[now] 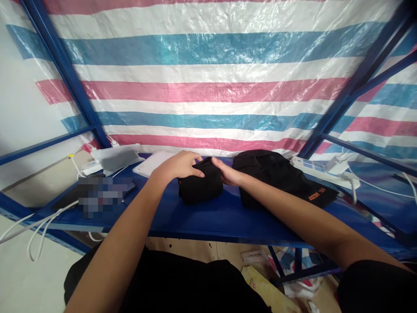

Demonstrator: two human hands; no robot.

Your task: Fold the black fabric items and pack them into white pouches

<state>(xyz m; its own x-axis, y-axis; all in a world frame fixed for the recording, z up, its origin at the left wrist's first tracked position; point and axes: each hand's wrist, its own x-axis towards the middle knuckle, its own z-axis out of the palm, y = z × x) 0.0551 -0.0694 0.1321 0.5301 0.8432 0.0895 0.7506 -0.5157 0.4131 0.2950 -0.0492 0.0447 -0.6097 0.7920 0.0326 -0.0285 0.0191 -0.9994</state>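
Note:
A compact bundle of folded black cloth (200, 187) stands on the blue shelf, with a small orange mark at its left edge. My left hand (185, 164) grips its upper left side, thumb in front and fingers over the top. Against its right side lies my right hand (230, 173), thumb at the top edge and the other fingers partly hidden behind the cloth. To the right, partly covered by my right forearm, is a larger black cloth item (263, 167) with orange lettering on its flat right end.
White power strips (321, 170) with plugs and cables sit at the right and far left of the blue shelf (202, 221). White paper (153, 163) lies behind my left arm. Blue metal posts flank a striped plastic sheet (208, 91); a yellow box (265, 289) is on the floor.

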